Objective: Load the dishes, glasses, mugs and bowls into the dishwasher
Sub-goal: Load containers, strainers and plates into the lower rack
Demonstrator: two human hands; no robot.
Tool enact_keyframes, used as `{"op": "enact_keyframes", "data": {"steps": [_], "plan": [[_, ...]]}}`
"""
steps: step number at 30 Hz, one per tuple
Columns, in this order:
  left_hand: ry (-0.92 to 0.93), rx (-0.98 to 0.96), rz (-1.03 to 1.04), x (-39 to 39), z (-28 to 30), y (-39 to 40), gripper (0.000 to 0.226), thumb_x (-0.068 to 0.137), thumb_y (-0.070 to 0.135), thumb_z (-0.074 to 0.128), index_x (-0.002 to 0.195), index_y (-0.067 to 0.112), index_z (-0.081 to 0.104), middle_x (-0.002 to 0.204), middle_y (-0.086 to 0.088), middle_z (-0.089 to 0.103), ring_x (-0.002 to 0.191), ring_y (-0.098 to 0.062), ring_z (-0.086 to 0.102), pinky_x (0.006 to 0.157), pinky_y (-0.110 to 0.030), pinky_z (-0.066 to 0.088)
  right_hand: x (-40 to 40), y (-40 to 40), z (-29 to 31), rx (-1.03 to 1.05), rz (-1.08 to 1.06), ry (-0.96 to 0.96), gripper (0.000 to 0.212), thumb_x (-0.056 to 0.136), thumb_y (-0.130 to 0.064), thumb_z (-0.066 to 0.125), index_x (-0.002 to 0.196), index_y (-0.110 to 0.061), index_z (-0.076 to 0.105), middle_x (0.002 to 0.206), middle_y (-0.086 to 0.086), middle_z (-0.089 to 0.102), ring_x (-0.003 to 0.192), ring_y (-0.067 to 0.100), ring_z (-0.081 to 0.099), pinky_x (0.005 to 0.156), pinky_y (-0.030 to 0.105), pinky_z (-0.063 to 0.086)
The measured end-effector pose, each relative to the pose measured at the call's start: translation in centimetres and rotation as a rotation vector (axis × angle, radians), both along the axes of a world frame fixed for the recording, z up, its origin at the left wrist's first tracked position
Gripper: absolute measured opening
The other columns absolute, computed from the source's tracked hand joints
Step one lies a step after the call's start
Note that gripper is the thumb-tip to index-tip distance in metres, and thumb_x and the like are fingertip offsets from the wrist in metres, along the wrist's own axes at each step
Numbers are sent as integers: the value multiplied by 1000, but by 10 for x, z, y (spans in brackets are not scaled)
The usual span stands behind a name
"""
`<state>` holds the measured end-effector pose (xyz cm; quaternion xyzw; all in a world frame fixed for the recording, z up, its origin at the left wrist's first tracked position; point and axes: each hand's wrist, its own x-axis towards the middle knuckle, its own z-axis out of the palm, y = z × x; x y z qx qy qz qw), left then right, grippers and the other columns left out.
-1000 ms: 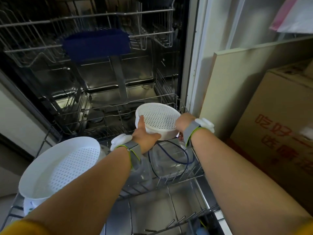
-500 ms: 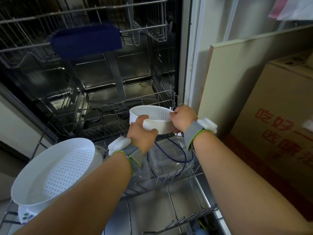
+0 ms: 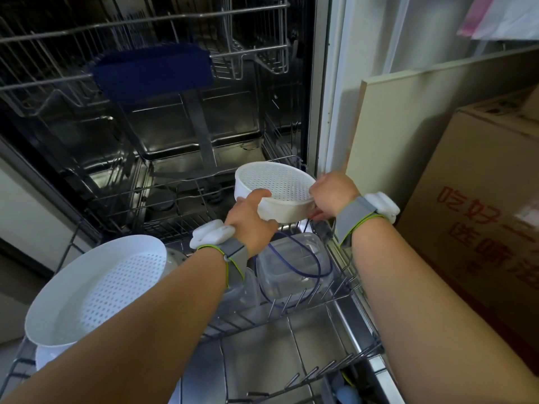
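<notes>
Fingers of the left hand point(image 3: 252, 225) and right hand point(image 3: 332, 196) curl round the strainer point(image 3: 277, 189), holding it tilted above the rack point(image 3: 335, 290), over a clear tub point(image 3: 288, 266). Lowered crooked, it could jam on the tub or slip.

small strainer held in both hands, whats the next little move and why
Probably lower the small strainer onto the lower rack behind the clear container. Both the left hand and right hand grip its rim, and it hangs above the rack, tilted, not resting on anything.
</notes>
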<state>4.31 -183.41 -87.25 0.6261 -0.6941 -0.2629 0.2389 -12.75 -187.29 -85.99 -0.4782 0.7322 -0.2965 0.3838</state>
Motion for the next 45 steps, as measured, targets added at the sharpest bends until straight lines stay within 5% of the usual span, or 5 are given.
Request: {"op": "enact_keyframes", "data": {"steps": [10, 17, 23, 27, 45], "plan": [[-32, -84, -22, -5, -4, 10, 60, 86, 16, 62, 142, 26, 42, 130, -10, 48, 114, -25, 53, 86, -17, 36, 3, 3, -16, -24, 0, 156, 24, 89, -6, 46, 104, 4, 62, 101, 22, 67, 91, 35, 68, 81, 43, 58], [-150, -120, -114, -13, 6, 16, 63, 91, 18, 57, 149, 28, 33, 144, -10, 34, 111, -23, 53, 80, -10, 29, -4, 8, -17, 60, 34, 141, 26, 95, -4, 44, 112, 6, 60, 96, 22, 67, 64, 25, 61, 48, 21, 52], [-89, -147, -105, -14, 11, 20, 66, 90, 16, 59, 150, 21, 30, 147, -6, 36, 123, -21, 47, 87, -12, 30, 1, 6, -13, 94, 114, 561, 29, 94, 0, 46, 117, -2, 63, 126, 13, 61, 117, 28, 58, 89, 34, 48], [45, -125, 22, -12, 2, 26, 71, 87, 12, 61, 150, 18, 29, 142, -8, 39, 126, -24, 47, 104, -31, 41, 9, 4, -21, 65, 209, 715, 38, 93, 1, 43, 126, -8, 58, 131, 13, 55, 120, 30, 55, 94, 39, 48], [351, 173, 193, 13, -25, 27, 75, 80, 20, 67, 147, 23, 34, 125, 3, 60, 108, -17, 60, 94, -37, 51, 25, 13, -34, 52, 351, 760, 40, 94, -13, 43, 133, -7, 44, 140, 14, 40, 129, 33, 41, 104, 39, 37]]}}
